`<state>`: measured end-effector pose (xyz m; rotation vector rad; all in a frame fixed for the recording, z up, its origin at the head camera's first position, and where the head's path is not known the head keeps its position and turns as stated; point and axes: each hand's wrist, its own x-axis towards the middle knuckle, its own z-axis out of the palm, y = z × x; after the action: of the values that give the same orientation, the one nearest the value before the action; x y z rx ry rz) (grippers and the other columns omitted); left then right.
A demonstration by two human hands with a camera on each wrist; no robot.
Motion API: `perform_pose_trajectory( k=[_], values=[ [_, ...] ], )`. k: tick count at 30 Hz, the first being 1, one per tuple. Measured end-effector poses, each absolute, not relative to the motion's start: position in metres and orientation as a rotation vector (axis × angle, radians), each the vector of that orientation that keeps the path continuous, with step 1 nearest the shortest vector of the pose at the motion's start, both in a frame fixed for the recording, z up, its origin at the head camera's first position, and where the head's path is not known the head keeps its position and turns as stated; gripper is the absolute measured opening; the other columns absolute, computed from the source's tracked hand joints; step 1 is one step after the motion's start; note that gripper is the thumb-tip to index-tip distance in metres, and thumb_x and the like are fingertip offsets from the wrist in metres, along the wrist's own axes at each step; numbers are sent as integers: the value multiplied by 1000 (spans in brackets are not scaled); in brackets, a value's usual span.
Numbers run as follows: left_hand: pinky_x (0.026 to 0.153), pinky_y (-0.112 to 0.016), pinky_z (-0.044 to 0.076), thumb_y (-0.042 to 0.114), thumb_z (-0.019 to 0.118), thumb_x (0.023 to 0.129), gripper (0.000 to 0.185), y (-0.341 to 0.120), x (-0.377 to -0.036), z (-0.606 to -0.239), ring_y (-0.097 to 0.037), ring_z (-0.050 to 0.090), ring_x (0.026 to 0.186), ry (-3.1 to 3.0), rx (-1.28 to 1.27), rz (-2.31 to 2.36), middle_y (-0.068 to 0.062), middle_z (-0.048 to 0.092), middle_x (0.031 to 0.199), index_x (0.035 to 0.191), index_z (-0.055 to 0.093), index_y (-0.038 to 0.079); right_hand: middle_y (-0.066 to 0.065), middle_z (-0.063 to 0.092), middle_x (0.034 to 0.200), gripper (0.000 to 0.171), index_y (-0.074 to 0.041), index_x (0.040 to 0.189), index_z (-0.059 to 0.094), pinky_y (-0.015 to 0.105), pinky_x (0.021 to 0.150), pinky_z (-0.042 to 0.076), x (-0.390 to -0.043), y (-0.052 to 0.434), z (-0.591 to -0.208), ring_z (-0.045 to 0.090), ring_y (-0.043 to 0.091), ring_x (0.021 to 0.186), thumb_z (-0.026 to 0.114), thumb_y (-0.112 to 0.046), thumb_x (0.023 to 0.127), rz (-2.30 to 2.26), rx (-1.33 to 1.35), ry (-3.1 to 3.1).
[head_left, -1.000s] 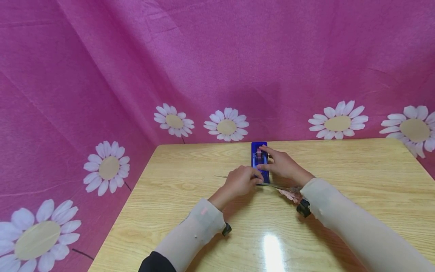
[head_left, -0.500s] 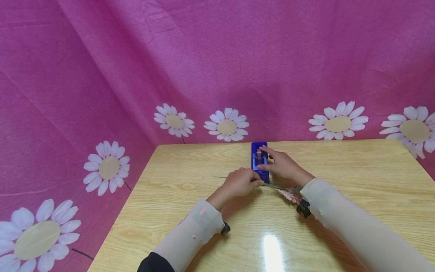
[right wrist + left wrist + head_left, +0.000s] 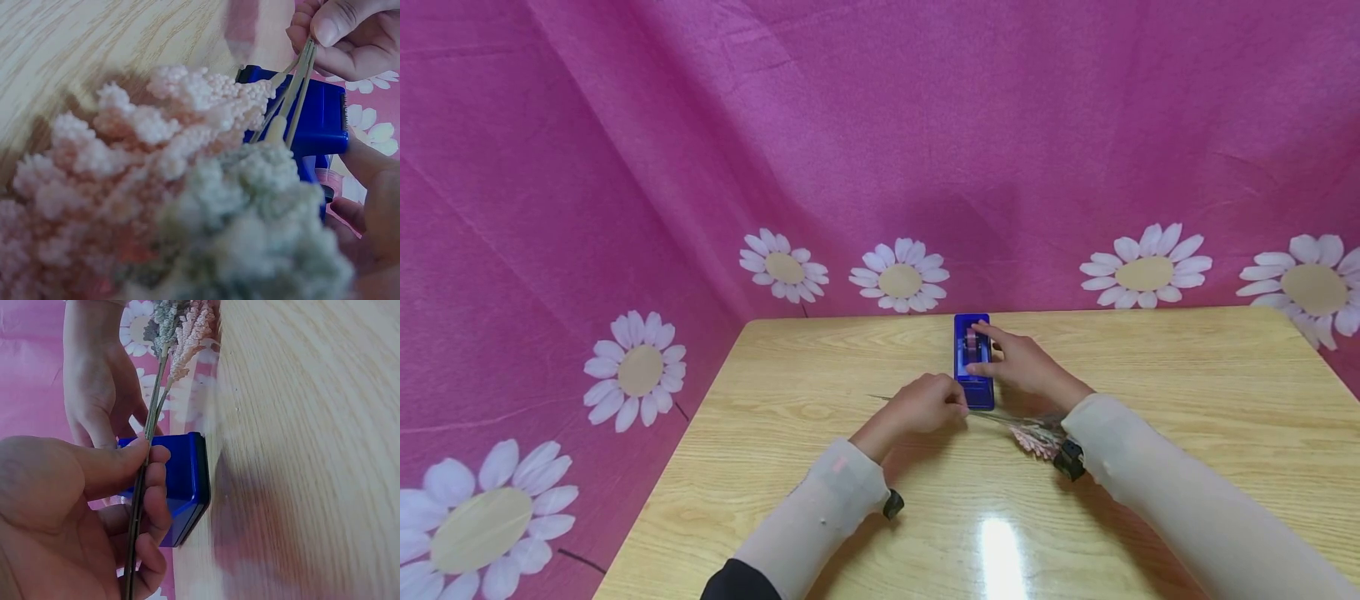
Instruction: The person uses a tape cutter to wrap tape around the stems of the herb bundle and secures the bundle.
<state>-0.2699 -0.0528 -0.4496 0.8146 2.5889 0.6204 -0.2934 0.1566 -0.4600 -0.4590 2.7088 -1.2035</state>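
Note:
My left hand (image 3: 925, 404) pinches the thin stems (image 3: 155, 403) of a few artificial flowers between thumb and curled fingers, just in front of a blue tape dispenser (image 3: 977, 395). Pink flower heads (image 3: 119, 137) and a grey-green one (image 3: 250, 219) lie toward the right wrist, filling much of the right wrist view. My right hand (image 3: 1028, 362) holds the dispenser from its right side, thumb and fingers around the tape roll (image 3: 972, 340). The dispenser's toothed cutter edge (image 3: 344, 112) faces the left hand. The stem ends stick out left beyond the left hand.
The wooden table (image 3: 805, 358) carries all of this, with the dispenser close to its back edge. A pink cloth (image 3: 1000, 167) with large daisies hangs behind and to the left. A bright reflection shows on the near tabletop.
My left hand has shifted slightly left and toward me with the stems, uncovering more of the dispenser's near end. The right hand and the dispenser stay in place.

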Motion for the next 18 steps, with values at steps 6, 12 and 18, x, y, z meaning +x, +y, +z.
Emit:
perform_pose_trajectory(
  k=[6,12,18],
  values=[
    [58,-22,38,21,63,104,24,-56,-273,-453,-9,46,64,2508,763,732,4,56,70,89,75,6,32,35,159,82,-5,162,29,65,109,40,-292,156,-459,41,55,140,73,-32,98,-1206,-451,2707],
    [58,-23,37,18,63,104,23,-61,-273,-454,-9,45,64,2481,738,768,5,51,69,89,73,4,32,36,158,82,-5,162,29,65,109,40,-292,156,-459,41,55,140,73,-32,98,-1212,-446,2702],
    [61,-23,36,15,62,104,23,-75,-276,-457,-8,43,63,2462,784,755,6,48,67,91,74,0,32,35,159,84,-8,163,27,64,110,40,-292,156,-459,39,54,142,73,-35,98,-1214,-419,2685]
  ],
)
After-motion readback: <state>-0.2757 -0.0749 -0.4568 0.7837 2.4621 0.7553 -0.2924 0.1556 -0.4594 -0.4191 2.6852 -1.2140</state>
